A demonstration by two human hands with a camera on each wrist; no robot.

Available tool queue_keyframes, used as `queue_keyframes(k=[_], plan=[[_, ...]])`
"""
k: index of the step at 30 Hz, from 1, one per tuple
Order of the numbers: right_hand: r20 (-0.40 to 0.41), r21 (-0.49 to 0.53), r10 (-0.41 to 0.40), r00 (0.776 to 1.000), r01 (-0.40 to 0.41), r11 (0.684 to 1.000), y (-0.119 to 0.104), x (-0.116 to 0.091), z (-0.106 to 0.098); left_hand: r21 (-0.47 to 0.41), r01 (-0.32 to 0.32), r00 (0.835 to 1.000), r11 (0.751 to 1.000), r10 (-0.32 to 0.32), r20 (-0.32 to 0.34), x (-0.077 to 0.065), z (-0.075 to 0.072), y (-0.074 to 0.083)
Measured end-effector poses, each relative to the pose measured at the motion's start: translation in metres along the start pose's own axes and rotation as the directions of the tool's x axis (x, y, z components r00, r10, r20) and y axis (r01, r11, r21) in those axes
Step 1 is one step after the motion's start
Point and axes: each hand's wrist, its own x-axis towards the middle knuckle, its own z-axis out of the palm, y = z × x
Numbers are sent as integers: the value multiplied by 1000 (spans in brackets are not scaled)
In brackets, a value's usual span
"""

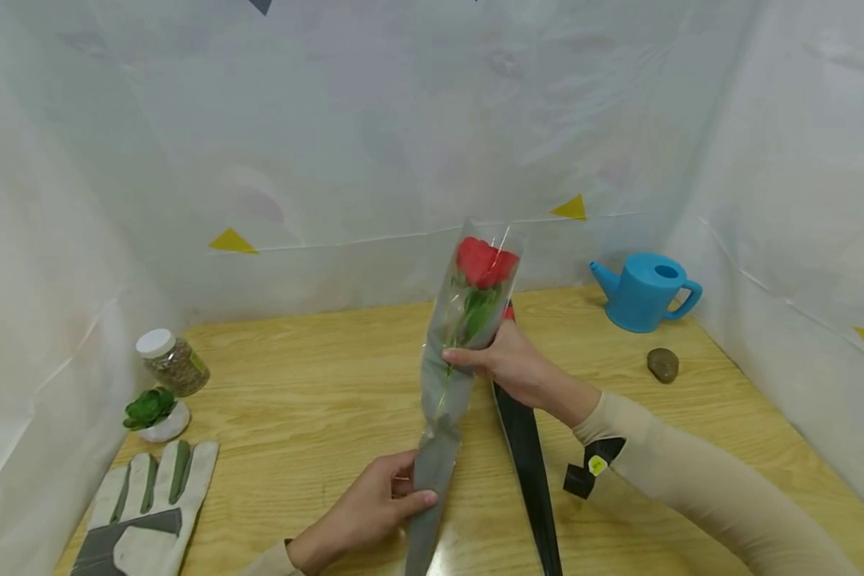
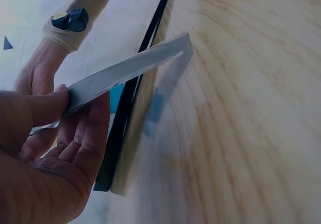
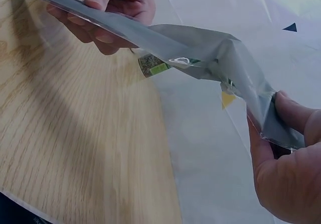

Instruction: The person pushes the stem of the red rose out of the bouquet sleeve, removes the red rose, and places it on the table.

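A red rose [image 1: 484, 264] with green leaves stands inside a clear-fronted, grey-backed flower sleeve [image 1: 439, 408], held tilted above the table. My right hand [image 1: 511, 360] grips the sleeve's upper part below the bloom, thumb across its front. Lower down, my left hand [image 1: 378, 500] pinches the narrow end between thumb and fingers. In the right wrist view the sleeve [image 3: 200, 53] bends and creases between the two hands. Beneath my right hand lies a long black sleeve [image 1: 529, 464] on the table, a bit of red showing at its top, which the hand partly hides.
A blue watering can [image 1: 641, 296] and a brown stone [image 1: 663, 365] sit at the right. Along the left are a white-capped jar [image 1: 176, 368], a small potted succulent [image 1: 160, 416] and a work glove [image 1: 147, 512]. White sheeting [image 1: 346, 160] encloses the wooden table [image 1: 310, 384].
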Motion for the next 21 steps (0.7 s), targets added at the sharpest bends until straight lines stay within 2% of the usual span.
queue_keyframes(k=[7,11,15,21], plan=[[-47,-77,5,999,-9,997,-6,1,-4,-22,22,1000,1000,-22,17,-1,0,0],[-26,-34,3,1000,-3,999,-7,2,-5,-2,20,1000,1000,-20,9,-1,-1,1],[-3,20,-3,1000,3,1000,-7,2,-6,37,10,1000,999,-10,6,-3,-2,0],[2,31,-11,1000,11,999,-8,0,-5,149,12,1000,989,-14,13,-7,-10,-1]])
